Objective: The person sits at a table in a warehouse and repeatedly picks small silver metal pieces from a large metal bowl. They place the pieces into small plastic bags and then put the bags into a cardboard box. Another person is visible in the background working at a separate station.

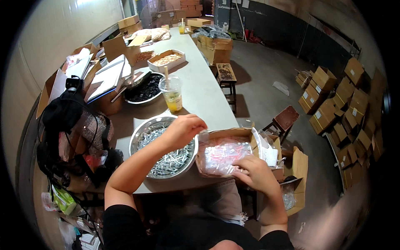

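Note:
My left hand (185,128) is raised over the right rim of a steel bowl (134,135), its fingers pinched on a small clear plastic bag (203,136). Long silvery screws (173,160) fill the bowl. To the right, a shallow cardboard box (216,133) holds a layer of clear plastic bags (223,152) with red print and small pale pieces showing through. At that box's front right corner, my right hand (255,171) has its fingers curled at the edge of the bags; their tips are partly hidden.
A lidded drink cup (173,100) with a straw stands behind the bowl. Beyond it are a basin of black parts (143,93) and a white box of pale pieces (166,60). A black bag (66,112) lies left. Stools (285,118) and stacked cartons (329,104) stand right.

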Tool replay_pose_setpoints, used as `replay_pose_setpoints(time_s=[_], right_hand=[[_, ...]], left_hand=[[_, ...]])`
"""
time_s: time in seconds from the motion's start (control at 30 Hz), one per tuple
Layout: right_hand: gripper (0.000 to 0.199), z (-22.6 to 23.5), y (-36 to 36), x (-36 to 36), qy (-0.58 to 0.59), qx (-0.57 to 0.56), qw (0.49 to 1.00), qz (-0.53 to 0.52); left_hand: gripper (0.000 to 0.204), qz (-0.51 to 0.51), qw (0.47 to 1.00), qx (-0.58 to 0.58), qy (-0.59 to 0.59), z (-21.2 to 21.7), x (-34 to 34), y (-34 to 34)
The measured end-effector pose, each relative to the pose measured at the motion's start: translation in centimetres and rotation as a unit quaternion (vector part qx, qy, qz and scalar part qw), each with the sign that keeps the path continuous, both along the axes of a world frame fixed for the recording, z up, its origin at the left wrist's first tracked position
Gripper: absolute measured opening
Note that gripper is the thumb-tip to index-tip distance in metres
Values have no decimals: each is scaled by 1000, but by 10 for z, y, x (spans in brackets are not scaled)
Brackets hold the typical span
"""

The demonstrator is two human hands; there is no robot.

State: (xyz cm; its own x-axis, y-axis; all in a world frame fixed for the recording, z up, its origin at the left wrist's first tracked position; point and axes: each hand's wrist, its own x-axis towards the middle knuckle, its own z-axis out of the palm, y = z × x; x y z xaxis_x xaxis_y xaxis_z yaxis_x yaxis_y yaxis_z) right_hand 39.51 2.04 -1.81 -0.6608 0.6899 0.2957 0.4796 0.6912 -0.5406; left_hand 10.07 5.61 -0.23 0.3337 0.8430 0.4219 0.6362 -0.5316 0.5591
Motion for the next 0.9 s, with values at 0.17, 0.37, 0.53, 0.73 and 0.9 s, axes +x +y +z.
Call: replay_pose_setpoints(time_s=[0.17,0.37,0.53,0.73,0.9], right_hand=[[19,-9,44,-107,-7,42,981,190],[20,-47,71,-185,-175,118,963,166],[3,-53,73,-198,-239,92,955,149],[2,-57,73,-196,-204,132,958,154],[6,-61,77,-199,-135,133,961,204]], left_hand=[[11,152,984,0,-88,8,-54,-40],[13,192,970,13,-149,-2,-92,-54],[6,104,971,-23,-214,1,-93,-50],[10,126,979,-34,-156,-11,-91,-46],[16,120,966,-51,-225,-13,-94,-46]])
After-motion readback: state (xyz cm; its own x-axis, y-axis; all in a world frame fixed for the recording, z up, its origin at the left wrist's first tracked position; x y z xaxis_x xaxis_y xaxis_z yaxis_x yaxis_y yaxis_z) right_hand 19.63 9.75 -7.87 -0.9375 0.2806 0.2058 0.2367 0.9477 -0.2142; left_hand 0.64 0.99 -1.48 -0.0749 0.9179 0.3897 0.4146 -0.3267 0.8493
